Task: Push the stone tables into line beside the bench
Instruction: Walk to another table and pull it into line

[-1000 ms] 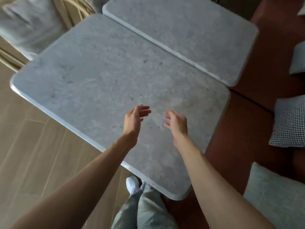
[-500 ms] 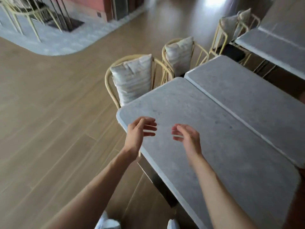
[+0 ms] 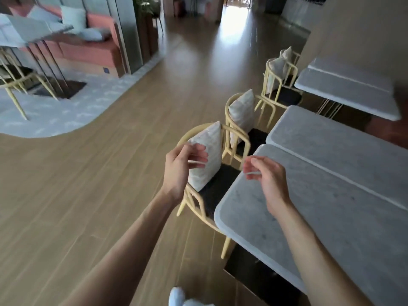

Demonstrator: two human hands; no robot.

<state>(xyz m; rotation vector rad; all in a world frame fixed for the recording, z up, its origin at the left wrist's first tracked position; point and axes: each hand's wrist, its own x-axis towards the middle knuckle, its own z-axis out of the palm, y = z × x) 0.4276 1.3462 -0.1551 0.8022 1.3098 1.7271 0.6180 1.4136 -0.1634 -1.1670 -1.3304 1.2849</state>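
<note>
Grey stone tables (image 3: 331, 195) sit edge to edge; my left hand (image 3: 181, 168) and right hand (image 3: 265, 180) hover half-curled and empty, ready to push.

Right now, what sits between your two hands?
In the head view, a pale cushion on the nearest chair shows between left hand and right hand.

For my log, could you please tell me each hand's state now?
Left hand: open, holding nothing.
Right hand: open, fingers curled, holding nothing.
</note>
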